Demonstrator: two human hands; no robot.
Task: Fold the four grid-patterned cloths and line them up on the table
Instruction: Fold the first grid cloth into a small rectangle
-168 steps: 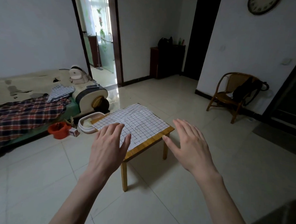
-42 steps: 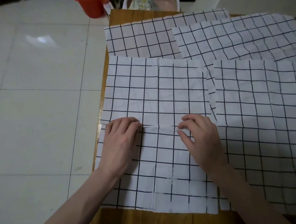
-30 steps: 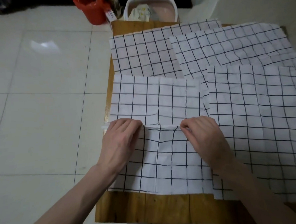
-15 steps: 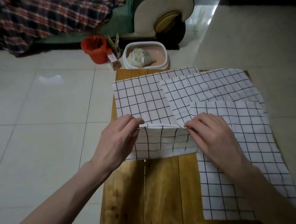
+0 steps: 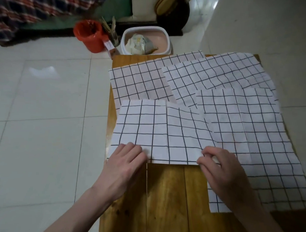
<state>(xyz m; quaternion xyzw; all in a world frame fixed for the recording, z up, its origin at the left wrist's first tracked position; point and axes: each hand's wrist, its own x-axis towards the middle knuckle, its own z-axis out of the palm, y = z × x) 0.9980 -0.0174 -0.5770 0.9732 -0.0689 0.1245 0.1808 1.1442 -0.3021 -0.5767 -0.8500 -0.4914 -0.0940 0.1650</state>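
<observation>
Four white cloths with a black grid lie on the wooden table (image 5: 168, 194). The front-left cloth (image 5: 158, 131) is folded in half and lies flat, with its near edge across the middle of the table. My left hand (image 5: 126, 160) grips its near-left corner and my right hand (image 5: 216, 166) pinches its near-right corner. One unfolded cloth (image 5: 255, 136) lies flat on the right, partly under my right hand and forearm. Two more unfolded cloths, the far-left cloth (image 5: 137, 82) and the far-right cloth (image 5: 216, 74), overlap at the back of the table.
On the tiled floor beyond the table stand a red bucket (image 5: 90, 35), a small box (image 5: 110, 47) and a white basin (image 5: 167, 38) holding crumpled things. A plaid blanket (image 5: 31, 5) lies at the far left. Bare wood shows at the table's near side.
Both hands have pulled the lifted fold of the front-left cloth back toward me and laid it down. It now lies flat in half size, and bare table shows in front of it.
</observation>
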